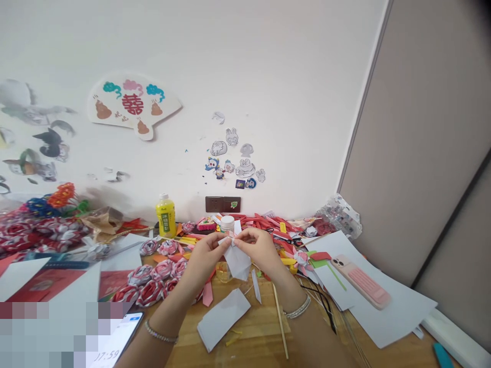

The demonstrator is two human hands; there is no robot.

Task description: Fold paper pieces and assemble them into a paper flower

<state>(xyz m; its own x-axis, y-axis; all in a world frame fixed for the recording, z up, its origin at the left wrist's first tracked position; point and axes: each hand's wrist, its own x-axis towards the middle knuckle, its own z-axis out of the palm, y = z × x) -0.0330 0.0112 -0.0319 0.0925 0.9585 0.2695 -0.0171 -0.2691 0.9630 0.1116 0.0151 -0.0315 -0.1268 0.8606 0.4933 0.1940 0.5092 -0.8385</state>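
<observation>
A folded white sheet of paper (238, 263) hangs between my hands, its upper end pinched by both sets of fingers. My left hand (210, 251) is closed on the paper's top left side. On its top right side my right hand (258, 248) closes with thumb and fingers. A little pink shows at the fingertips, too small to make out. Below the hands a stack of white paper rectangles (223, 318) lies on the wooden table (184, 335). A thin wooden stick (281, 324) is to the right of the stack.
Rolled red-and-white flowers (163, 276) cluster at the left. A yellow drink bottle (165, 217) and a white-lidded jar (227, 224) stand near the wall. A phone in a pink case (360, 281) rests on white sheets at the right. Another phone (118, 340) lies front left.
</observation>
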